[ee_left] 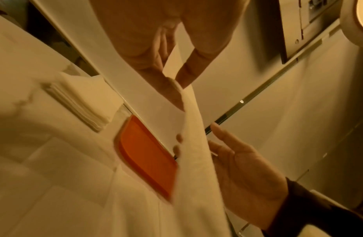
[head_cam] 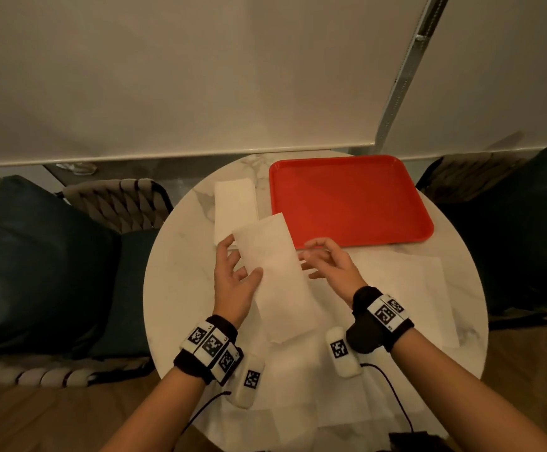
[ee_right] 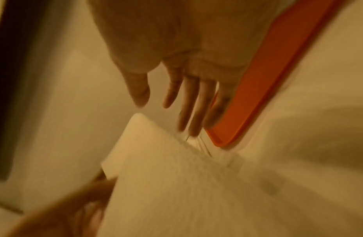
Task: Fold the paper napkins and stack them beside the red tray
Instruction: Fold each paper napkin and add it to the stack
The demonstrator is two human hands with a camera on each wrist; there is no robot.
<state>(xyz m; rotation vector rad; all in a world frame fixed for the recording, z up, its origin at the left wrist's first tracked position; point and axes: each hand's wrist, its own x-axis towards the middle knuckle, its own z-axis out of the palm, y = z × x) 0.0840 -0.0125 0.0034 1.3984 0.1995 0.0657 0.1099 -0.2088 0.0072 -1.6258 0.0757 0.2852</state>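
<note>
1. Over a round white marble-look table, the person's left hand grips a long folded white paper napkin, thumb on top and fingers beneath, holding it raised and slanted above the tabletop.
2. The right hand hovers at the napkin's right edge with fingers loosely spread and lightly bent; the head view does not settle whether they touch the paper.
3. A rectangular red plastic tray sits at the table's far right side; just to its left lies a stack of folded white napkins, the held napkin's far end overlapping the stack's near corner in the head view.
4. Unfolded white paper sheets lie flat on the table under and to the right of the hands.
5. The left wrist view alone shows the stack's layered edges and the right hand's open palm facing the hanging napkin, with two fingertips showing at the paper's other edge.
6. The right wrist view, heavily blurred, shows straight fingers pointing down beside the tray's rim, just above the napkin.
</note>
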